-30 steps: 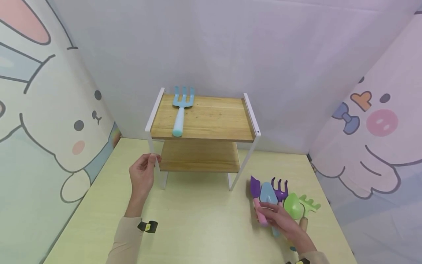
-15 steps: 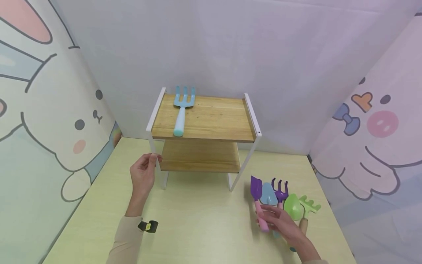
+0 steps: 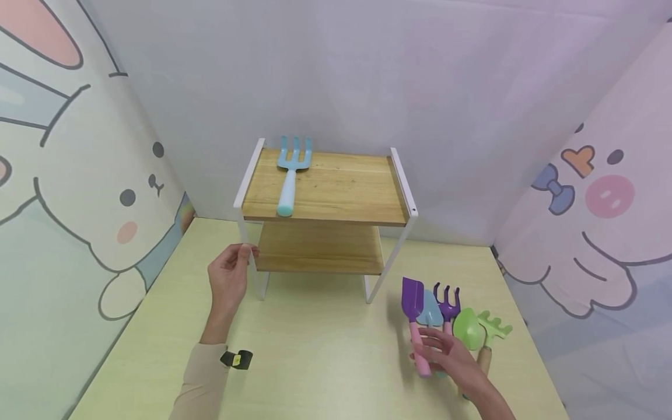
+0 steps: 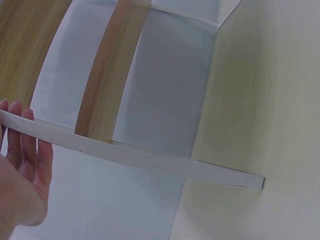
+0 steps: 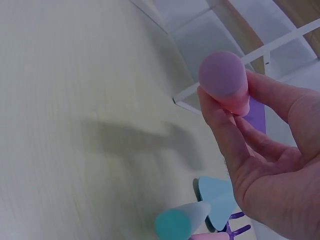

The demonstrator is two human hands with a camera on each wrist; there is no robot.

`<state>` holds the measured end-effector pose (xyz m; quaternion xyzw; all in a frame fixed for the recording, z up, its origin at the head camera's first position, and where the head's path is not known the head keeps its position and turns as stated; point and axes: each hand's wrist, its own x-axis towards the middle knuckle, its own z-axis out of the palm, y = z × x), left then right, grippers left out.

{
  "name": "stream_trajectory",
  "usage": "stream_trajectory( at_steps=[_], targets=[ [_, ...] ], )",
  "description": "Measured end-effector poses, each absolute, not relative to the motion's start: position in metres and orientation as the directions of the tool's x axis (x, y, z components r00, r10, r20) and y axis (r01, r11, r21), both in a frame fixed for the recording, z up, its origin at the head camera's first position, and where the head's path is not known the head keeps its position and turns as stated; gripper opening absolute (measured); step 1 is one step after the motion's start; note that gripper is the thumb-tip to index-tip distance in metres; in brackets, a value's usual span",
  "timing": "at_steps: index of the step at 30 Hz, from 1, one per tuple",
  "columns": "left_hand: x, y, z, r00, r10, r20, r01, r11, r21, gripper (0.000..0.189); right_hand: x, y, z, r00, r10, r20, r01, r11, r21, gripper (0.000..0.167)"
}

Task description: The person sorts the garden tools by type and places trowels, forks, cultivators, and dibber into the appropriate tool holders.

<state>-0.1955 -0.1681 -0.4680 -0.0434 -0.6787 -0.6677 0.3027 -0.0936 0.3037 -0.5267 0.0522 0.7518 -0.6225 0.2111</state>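
Note:
My right hand (image 3: 452, 357) pinches the pink handle of a toy garden shovel (image 3: 412, 298) with a flat purple blade. In the right wrist view the handle's round end (image 5: 222, 75) points at the camera, and the shovel is lifted above the table. My left hand (image 3: 228, 275) grips the white front-left leg (image 4: 135, 156) of a two-tier wooden shelf (image 3: 341, 189), its fingertips showing past the leg in the left wrist view. A light blue hand fork (image 3: 289, 185) lies on the shelf's top board, tines toward the back.
Beside and under my right hand lie a light blue trowel (image 3: 429, 309), a purple hand fork (image 3: 448, 309), a green scoop (image 3: 468, 329) and a green rake (image 3: 492, 328) with a wooden handle. Cartoon-printed cloth walls (image 3: 341, 76) enclose the pale table (image 3: 315, 361).
The shovel has risen off the table and shifted slightly toward me, its blade turning to face the camera more. The left hand still grips the shelf leg.

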Motion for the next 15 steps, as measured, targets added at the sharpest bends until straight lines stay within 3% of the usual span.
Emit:
stream_trajectory(
  at_steps=[15],
  targets=[
    [-0.195,-0.167,-0.467,-0.827,-0.355,0.436,0.422,0.121,0.899,0.018,-0.080,0.300,-0.504,-0.927,-0.130,-0.353,0.318,0.231,-0.920,0.067]
  ],
)
